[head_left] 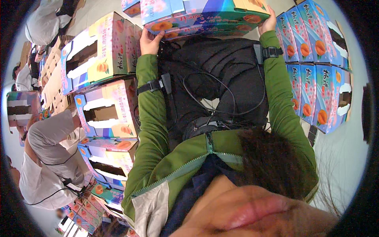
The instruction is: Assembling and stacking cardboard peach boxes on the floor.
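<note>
A blue, pink and purple cardboard fruit box [201,19] with printed peaches lies across the top of the view, beyond my knees. My left hand [150,42] grips its near left corner, thumb against the printed side. At the right end my right hand [269,23] is pressed round the corner. The box's far side runs out of the picture. Both arms are stretched forward in green sleeves, a strap with a small dark device on each forearm.
Tall stacks of similar boxes [106,112] with cut-out openings stand close on my left. More boxes [312,75] are piled by the right wall. A black cable [225,85] loops over my lap. A person in pale clothes [55,142] sits at the far left, near flattened brown cardboard [51,75].
</note>
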Action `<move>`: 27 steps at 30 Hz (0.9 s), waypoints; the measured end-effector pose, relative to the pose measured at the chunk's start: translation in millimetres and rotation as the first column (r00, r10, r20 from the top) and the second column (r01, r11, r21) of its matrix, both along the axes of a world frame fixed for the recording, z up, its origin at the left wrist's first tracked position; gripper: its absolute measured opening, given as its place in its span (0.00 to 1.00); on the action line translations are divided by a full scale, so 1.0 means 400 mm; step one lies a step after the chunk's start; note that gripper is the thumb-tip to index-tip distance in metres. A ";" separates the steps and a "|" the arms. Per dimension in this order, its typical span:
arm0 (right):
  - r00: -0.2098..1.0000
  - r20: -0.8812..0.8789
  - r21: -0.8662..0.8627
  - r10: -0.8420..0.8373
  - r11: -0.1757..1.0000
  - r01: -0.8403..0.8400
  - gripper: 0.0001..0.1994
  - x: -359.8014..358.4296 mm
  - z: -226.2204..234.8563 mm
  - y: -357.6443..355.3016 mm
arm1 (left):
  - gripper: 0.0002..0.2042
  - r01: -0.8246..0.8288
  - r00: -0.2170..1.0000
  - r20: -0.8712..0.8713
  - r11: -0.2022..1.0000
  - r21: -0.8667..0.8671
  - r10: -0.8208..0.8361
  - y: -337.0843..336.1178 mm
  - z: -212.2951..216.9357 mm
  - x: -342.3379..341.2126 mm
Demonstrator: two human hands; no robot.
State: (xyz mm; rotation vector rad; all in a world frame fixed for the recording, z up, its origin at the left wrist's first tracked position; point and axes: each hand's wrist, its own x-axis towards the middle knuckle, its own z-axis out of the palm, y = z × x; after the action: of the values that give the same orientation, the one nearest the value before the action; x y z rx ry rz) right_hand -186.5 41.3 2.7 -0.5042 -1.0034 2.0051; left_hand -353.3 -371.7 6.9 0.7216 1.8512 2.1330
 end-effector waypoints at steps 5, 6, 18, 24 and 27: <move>0.995 0.029 0.084 -0.095 0.992 0.092 0.19 0.014 0.012 -0.015 | 0.23 0.005 1.000 -0.003 1.000 0.005 -0.005 -0.001 0.000 -0.001; 0.989 0.093 0.037 -0.111 0.993 0.108 0.19 0.014 0.008 -0.013 | 0.23 0.002 1.000 0.008 1.000 0.002 -0.002 -0.001 0.000 -0.001; 0.999 -0.017 -0.024 -0.033 0.999 0.033 0.18 0.012 0.010 -0.011 | 0.23 -0.008 1.000 -0.025 0.997 -0.082 0.006 -0.004 0.004 0.003; 0.991 0.069 0.004 -0.117 0.993 0.117 0.18 0.028 0.065 -0.054 | 0.22 -0.030 0.999 -0.043 0.992 -0.119 0.025 -0.004 0.016 0.007; 0.991 0.069 0.024 -0.116 0.993 0.114 0.18 0.028 0.066 -0.055 | 0.22 -0.034 0.999 -0.045 0.993 -0.110 0.029 -0.003 0.024 0.013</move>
State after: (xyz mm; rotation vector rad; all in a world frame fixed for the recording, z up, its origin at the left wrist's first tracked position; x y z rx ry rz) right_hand -175.4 19.2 29.2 -0.6118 -1.0133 1.8843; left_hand -348.1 -372.8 16.6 0.7232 1.9980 2.0298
